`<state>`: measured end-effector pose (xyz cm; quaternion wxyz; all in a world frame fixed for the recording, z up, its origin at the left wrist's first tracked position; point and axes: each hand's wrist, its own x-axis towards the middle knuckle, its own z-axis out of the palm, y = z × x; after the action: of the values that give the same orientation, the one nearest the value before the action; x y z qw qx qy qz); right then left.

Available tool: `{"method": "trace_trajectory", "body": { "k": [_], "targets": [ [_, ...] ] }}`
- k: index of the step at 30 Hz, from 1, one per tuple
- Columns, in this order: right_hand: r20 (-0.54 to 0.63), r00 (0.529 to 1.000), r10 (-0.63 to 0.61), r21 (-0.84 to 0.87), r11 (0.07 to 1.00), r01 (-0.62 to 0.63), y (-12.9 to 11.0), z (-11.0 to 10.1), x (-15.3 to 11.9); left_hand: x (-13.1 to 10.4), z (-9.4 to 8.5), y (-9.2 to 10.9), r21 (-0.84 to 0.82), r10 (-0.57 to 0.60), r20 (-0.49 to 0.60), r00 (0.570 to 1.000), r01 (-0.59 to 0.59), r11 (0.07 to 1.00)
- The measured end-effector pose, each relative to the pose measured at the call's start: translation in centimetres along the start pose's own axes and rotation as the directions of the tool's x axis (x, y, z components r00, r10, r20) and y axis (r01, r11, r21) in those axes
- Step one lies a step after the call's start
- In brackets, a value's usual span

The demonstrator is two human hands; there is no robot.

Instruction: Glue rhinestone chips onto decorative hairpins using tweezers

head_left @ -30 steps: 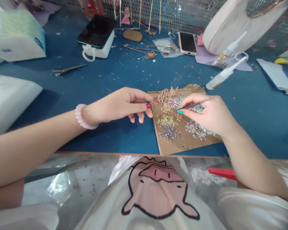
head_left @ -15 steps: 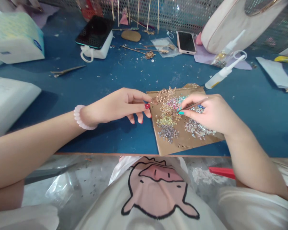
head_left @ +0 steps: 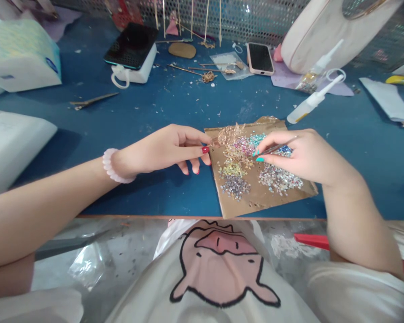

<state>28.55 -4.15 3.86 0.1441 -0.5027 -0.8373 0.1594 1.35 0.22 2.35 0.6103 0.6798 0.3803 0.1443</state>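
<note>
A brown cardboard sheet (head_left: 237, 210) lies at the table's front edge, covered with small piles of rhinestones: yellow (head_left: 233, 169), grey (head_left: 235, 186), pink, turquoise, blue and clear (head_left: 280, 178). On its far left corner is a gold-coloured wire ornament (head_left: 231, 134). My left hand (head_left: 177, 148) pinches the near end of this ornament between thumb and forefinger, its other fingers loosely curled. Above the piles, my right hand (head_left: 303, 152) grips metal tweezers (head_left: 278, 146), tips pointing down-left over the stones. Whether the tweezers hold a stone is too small to see.
White glue bottles (head_left: 306, 109) lie right of the cardboard. Behind are a phone (head_left: 260, 58), a plastic bag (head_left: 230, 67), gold sticks (head_left: 207, 77) and a black-topped device (head_left: 131, 45). Scissors (head_left: 94, 101) and a tissue pack (head_left: 23, 56) are on the left.
My right hand with the tweezers has shifted slightly right, uncovering more of the turquoise stones. My left hand stays in place at the ornament.
</note>
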Motion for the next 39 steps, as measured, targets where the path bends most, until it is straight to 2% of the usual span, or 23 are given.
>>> {"method": "trace_trajectory", "body": {
  "k": [8, 23, 28, 35, 39],
  "targets": [
    [0.021, 0.999, -0.034, -0.024, 0.999, 0.034, 0.19, 0.02, 0.02, -0.09, 0.07, 0.07, 0.011, -0.024, 0.011, 1.0, 0.024, 1.0],
    [0.003, 1.0, -0.017, -0.047, 0.999, 0.017, 0.32, -0.05, 0.02, -0.03, -0.02, -0.07, -0.007, -0.022, 0.028, 0.999, 0.022, 1.0],
    [-0.011, 0.999, -0.034, -0.033, 0.999, 0.034, 0.3, -0.14, -0.02, 0.05, -0.06, -0.11, -0.01, -0.018, 0.033, 0.999, 0.018, 1.0],
    [0.024, 0.999, -0.038, 0.019, 0.999, 0.037, 0.09, -0.09, -0.06, -0.01, 0.01, -0.13, -0.03, -0.028, 0.018, 0.999, 0.028, 0.999],
    [0.011, 0.998, -0.056, -0.013, 0.998, 0.056, -0.07, -0.05, 0.08, 0.07, 0.06, -0.14, -0.031, -0.028, 0.012, 1.0, 0.028, 0.999]
  ]
}}
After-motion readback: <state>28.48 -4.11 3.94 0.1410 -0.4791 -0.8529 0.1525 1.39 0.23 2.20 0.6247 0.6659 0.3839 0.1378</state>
